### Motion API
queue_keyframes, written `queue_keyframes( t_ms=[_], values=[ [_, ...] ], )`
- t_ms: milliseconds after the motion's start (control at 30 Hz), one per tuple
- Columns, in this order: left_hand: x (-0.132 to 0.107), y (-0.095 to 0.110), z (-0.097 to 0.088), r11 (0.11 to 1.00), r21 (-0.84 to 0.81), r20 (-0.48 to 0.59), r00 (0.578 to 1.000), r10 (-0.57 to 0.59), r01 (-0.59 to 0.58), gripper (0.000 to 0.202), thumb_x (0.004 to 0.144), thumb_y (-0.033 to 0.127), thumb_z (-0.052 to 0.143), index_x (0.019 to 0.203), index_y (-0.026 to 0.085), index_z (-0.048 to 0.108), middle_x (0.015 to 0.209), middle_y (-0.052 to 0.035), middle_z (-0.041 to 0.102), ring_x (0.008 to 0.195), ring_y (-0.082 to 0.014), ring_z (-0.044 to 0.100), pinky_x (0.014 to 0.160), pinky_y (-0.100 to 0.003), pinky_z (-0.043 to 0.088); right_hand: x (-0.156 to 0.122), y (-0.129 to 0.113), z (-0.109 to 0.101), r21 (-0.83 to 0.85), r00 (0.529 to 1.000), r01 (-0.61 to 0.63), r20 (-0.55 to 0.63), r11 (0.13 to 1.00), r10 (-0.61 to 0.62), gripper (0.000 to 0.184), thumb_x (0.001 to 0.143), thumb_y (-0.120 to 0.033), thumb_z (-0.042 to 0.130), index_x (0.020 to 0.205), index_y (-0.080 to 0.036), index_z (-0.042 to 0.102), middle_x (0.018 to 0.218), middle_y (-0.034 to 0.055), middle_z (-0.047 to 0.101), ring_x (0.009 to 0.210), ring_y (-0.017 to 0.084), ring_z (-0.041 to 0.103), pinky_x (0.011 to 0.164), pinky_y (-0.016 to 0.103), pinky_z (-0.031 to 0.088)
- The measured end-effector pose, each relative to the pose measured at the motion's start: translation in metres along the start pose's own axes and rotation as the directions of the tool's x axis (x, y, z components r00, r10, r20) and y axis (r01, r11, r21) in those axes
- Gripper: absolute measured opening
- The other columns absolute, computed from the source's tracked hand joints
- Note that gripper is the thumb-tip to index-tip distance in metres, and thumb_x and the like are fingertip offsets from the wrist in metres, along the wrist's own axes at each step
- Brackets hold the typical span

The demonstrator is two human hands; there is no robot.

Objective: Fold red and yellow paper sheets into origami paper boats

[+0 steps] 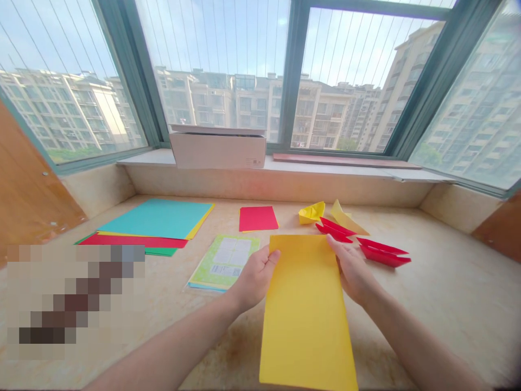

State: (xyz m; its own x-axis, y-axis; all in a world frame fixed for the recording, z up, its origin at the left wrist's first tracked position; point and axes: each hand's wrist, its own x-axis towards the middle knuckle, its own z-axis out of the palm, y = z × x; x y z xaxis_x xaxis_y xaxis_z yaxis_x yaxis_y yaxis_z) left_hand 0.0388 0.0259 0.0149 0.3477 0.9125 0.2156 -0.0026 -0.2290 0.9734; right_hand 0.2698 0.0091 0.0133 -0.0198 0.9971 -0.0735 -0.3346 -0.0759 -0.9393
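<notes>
A yellow sheet of paper (305, 315), longer than it is wide, is held up between my two hands above the counter. My left hand (254, 277) pinches its left edge near the top, thumb on the near face. On the opposite edge my right hand (354, 269) grips the upper right corner. Behind the right hand lie two red folded paper boats (385, 253), a yellow folded paper boat (312, 213) and a pale yellow folded paper piece (348, 218). The fingers behind the sheet are hidden.
Left on the counter (456, 304) lie large coloured sheets (158, 218) in a stack. A small red square stack (258, 218) sits mid-back, with a green-patterned paper packet (223, 260) nearer. A white box (217, 149) stands on the window ledge. A blurred patch covers the lower left.
</notes>
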Motion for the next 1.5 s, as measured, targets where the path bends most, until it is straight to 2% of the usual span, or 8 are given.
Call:
queue_keyframes(
  t_ms=[267,400,467,633,733,1033,1233,1500],
  values=[
    [0.0,0.002,0.007,0.915,-0.34,0.185,0.969,-0.163,0.218,0.046,0.09,0.052,0.069,0.122,0.019,0.066,0.104,-0.0112,0.077,0.091,-0.0278,0.074,0.077,-0.035,0.057,0.003,0.005,0.004,0.019,0.988,0.137,-0.069,0.99,-0.135,0.033,0.086,-0.056,0.075,0.096,-0.024,0.078,0.102,0.0071,0.082,0.103,0.034,0.076,0.081,0.043,0.063],
    [-0.009,0.007,0.009,0.842,-0.251,0.359,0.854,-0.377,0.477,0.047,0.086,0.047,0.075,0.118,0.015,0.068,0.109,-0.0154,0.077,0.093,-0.03,0.076,0.078,-0.036,0.059,0.007,0.005,0.001,0.048,0.967,0.185,-0.186,0.982,-0.173,0.033,0.086,-0.053,0.075,0.096,-0.022,0.077,0.099,0.009,0.082,0.1,0.034,0.076,0.077,0.041,0.064],
    [-0.011,0.007,0.009,0.829,-0.218,0.409,0.819,-0.402,0.515,0.044,0.086,0.046,0.075,0.116,0.013,0.07,0.109,-0.0163,0.077,0.096,-0.0306,0.076,0.081,-0.037,0.06,0.008,0.003,-0.002,0.049,0.96,0.197,-0.21,0.979,-0.183,0.033,0.09,-0.052,0.07,0.101,-0.022,0.077,0.098,0.009,0.082,0.097,0.031,0.077,0.074,0.039,0.063],
    [-0.004,-0.001,0.003,0.906,-0.283,0.171,0.946,-0.277,0.316,0.048,0.09,0.051,0.07,0.122,0.016,0.069,0.114,-0.0139,0.077,0.106,-0.0322,0.073,0.089,-0.042,0.06,0.01,0.003,-0.006,-0.125,0.998,0.065,0.032,0.99,-0.061,0.043,0.093,-0.06,0.062,0.107,-0.022,0.074,0.091,0.0087,0.081,0.075,0.024,0.077,0.058,0.032,0.058],
    [0.003,-0.006,-0.003,0.962,-0.197,0.014,0.981,-0.191,0.191,0.049,0.089,0.053,0.07,0.121,0.016,0.07,0.12,-0.0123,0.075,0.115,-0.0318,0.07,0.098,-0.043,0.057,0.009,0.004,-0.004,-0.261,0.989,0.075,0.141,0.963,-0.039,0.056,0.089,-0.07,0.06,0.095,-0.016,0.076,0.084,0.0104,0.079,0.066,0.022,0.073,0.056,0.031,0.054],
    [0.001,-0.014,0.003,0.969,-0.183,0.035,0.986,-0.164,0.168,0.046,0.093,0.052,0.066,0.121,0.015,0.069,0.12,-0.014,0.075,0.119,-0.0323,0.068,0.101,-0.045,0.055,0.012,0.015,-0.001,-0.385,0.965,0.245,0.01,0.89,-0.261,0.054,0.09,-0.07,0.059,0.081,-0.018,0.073,0.081,0.0051,0.076,0.074,0.023,0.068,0.063,0.031,0.05],
    [0.005,-0.014,0.0,0.995,-0.072,-0.095,0.992,-0.082,0.075,0.047,0.094,0.053,0.063,0.122,0.015,0.068,0.129,-0.0152,0.071,0.13,-0.0333,0.061,0.106,-0.044,0.052,0.006,0.014,0.008,-0.347,0.981,0.169,0.154,0.922,-0.122,0.056,0.088,-0.073,0.058,0.088,-0.02,0.075,0.085,0.0061,0.078,0.078,0.026,0.073,0.073,0.036,0.058],
    [0.005,-0.015,0.003,0.987,-0.135,-0.105,0.989,-0.102,0.087,0.041,0.095,0.048,0.061,0.122,0.018,0.067,0.119,-0.0132,0.075,0.119,-0.0309,0.068,0.097,-0.041,0.057,0.006,0.013,0.01,-0.363,0.993,0.101,0.093,0.926,-0.071,0.059,0.085,-0.077,0.057,0.086,-0.02,0.071,0.082,0.0066,0.077,0.071,0.023,0.074,0.065,0.033,0.057]
  ],
)
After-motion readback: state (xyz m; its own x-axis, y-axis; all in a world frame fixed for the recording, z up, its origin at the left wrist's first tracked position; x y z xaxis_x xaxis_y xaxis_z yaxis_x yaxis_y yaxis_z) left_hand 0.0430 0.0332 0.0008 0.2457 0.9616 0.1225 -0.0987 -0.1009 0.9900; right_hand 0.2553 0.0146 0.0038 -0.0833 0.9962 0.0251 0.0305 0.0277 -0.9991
